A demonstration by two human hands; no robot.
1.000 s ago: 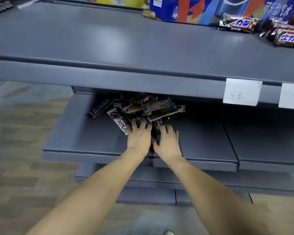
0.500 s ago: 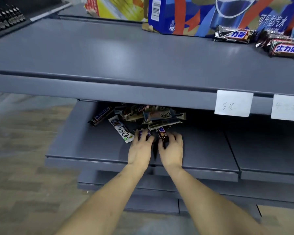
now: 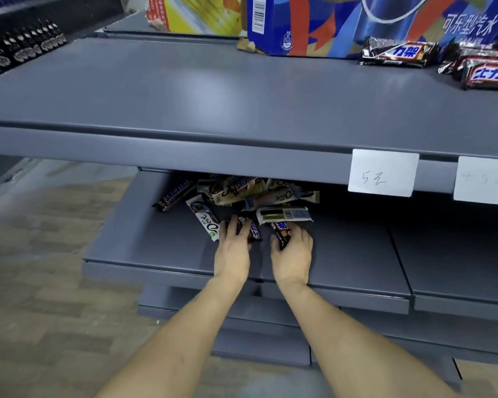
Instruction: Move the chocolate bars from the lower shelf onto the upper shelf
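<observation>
A grey metal rack of shelves (image 3: 184, 90) fills most of the view, its boards stepping outward toward the floor. Two white paper price tags (image 3: 383, 173) hang on the front lip of the top board, up and to the right of the fingers, with handwritten figures. Far above the fingers, at the back of that board, stand a blue printed carton (image 3: 322, 24) and a yellow one (image 3: 196, 12) beside it. Well off to the upper left, a row of dark bottles (image 3: 20, 50) lines another rack. The floor (image 3: 41, 254) to the left is wood-pattern planks in brown and grey tones. Soft light glares off the top board.
</observation>
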